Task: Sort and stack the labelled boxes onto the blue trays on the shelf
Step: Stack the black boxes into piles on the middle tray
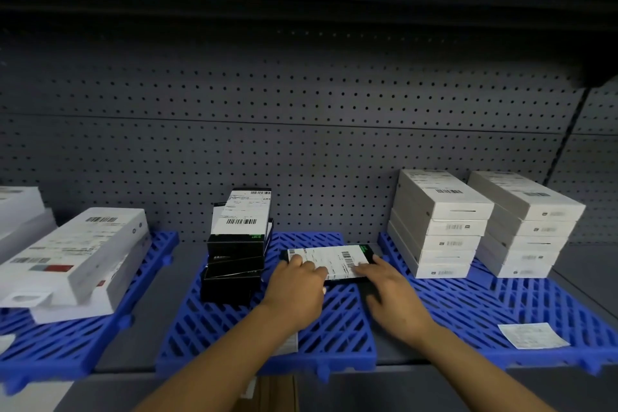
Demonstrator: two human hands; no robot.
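Blue slatted trays [337, 341]; black boxes [234, 264]; white boxes [441, 227]; grey pegboard [301, 130].

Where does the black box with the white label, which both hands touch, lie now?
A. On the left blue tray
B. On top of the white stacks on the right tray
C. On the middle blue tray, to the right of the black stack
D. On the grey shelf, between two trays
C: the black box lies flat on the middle blue tray, right of the black stack, under the left hand and the right hand.
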